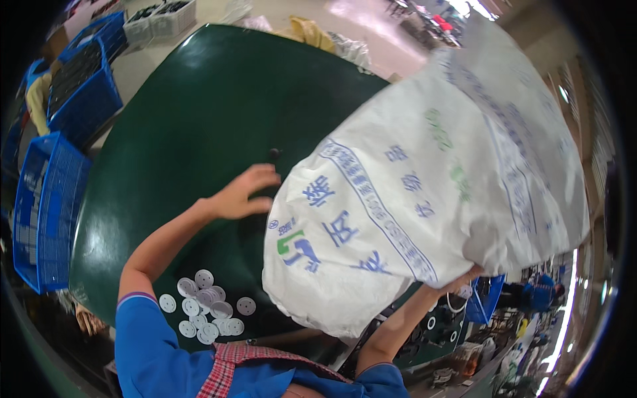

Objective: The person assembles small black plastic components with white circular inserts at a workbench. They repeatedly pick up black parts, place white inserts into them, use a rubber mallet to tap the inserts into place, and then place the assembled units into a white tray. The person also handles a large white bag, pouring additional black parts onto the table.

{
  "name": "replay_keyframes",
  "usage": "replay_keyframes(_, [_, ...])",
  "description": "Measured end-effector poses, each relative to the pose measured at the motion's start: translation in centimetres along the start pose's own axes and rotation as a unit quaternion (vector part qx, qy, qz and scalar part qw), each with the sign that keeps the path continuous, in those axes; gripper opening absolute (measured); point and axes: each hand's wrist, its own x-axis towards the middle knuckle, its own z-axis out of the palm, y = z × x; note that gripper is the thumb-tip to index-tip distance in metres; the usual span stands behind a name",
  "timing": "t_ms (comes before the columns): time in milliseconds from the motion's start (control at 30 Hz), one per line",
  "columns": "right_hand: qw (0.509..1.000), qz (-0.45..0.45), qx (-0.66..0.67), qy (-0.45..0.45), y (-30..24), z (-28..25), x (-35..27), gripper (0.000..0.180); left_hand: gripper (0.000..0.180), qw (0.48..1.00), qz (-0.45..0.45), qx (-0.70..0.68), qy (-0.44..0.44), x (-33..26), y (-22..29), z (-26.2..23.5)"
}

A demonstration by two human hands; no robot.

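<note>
A large white woven sack (pixel 371 192) with blue and green print lies tilted across the right half of the green table (pixel 179 132), its far end raised. My right hand (pixel 468 278) grips the sack's lower right edge, and most of its fingers are hidden by the fabric. Beside the sack's left edge, my left hand (pixel 247 192) is open with its fingers apart, holding nothing. Just beyond those fingers a small dark round piece (pixel 274 153) sits on the table. Several white round discs with small holes (pixel 207 304) lie in a loose pile close to my body, left of the sack.
Blue plastic crates (pixel 46 219) stand along the table's left side, one with dark parts inside. White baskets (pixel 172 18) are on the floor at the far left. Right of my right arm are a blue bin (pixel 486 298) and another surface with small ring parts (pixel 431 323). Another person (pixel 537 292) is in the right background.
</note>
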Motion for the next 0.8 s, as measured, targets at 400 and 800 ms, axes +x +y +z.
replay_keyframes(400, [0.987, 0.011, -0.154, 0.033, -2.0, 1.7, 3.3, 0.04, 0.039, 0.973, -0.009, 0.039, 0.226, 32.7, 12.3, -10.9])
replay_keyframes(800, [0.976, -0.145, -0.014, -0.16, -5.5, 1.9, 7.2, 0.037, 0.032, 0.913, 0.089, -0.267, 0.294, 28.9, 22.9, -11.3])
